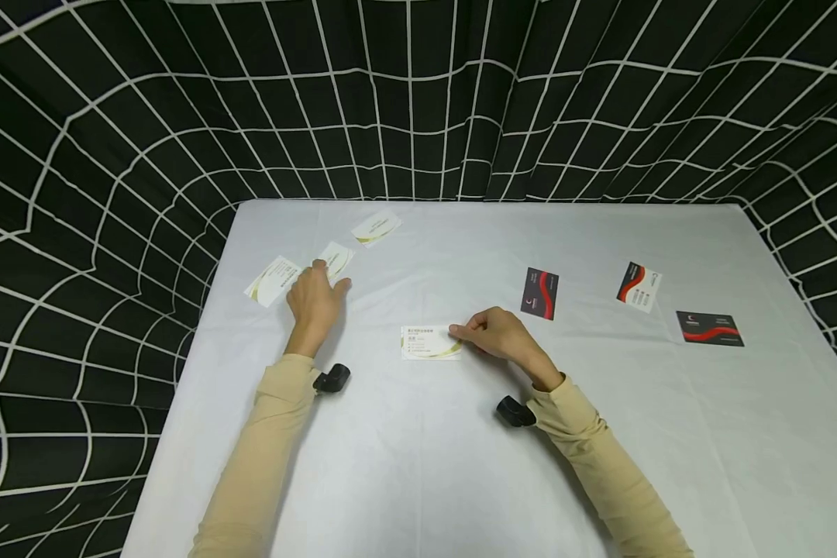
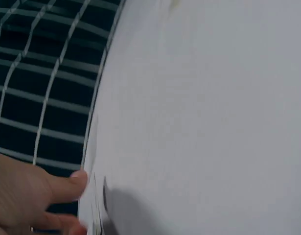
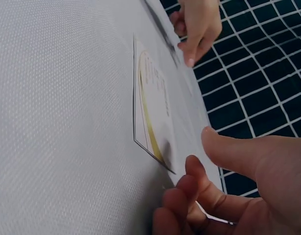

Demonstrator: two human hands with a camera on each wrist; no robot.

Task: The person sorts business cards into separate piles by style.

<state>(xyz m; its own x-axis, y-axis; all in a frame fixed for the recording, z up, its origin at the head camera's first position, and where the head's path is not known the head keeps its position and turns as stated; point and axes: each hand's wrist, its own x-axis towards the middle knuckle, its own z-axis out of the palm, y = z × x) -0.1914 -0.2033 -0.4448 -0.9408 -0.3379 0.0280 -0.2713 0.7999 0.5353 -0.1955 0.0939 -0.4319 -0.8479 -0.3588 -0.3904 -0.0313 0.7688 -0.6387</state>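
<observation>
A white card (image 1: 424, 343) with a gold curve lies flat near the middle of the desk (image 1: 418, 442), and the right hand (image 1: 497, 335) is at its right end, its grip spread a little, the thumb apart from the bent fingers. The left hand (image 1: 315, 301) partly covers a second card (image 1: 339, 259), which lies between the left card (image 1: 275, 280) and the far card (image 1: 377, 226); its grip is also spread, but I cannot tell whether it touches this card.

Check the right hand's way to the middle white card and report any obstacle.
Nothing visible stands in the way: the right hand is at the right end of the middle white card, and the nearest black card lies off to the right.
</observation>
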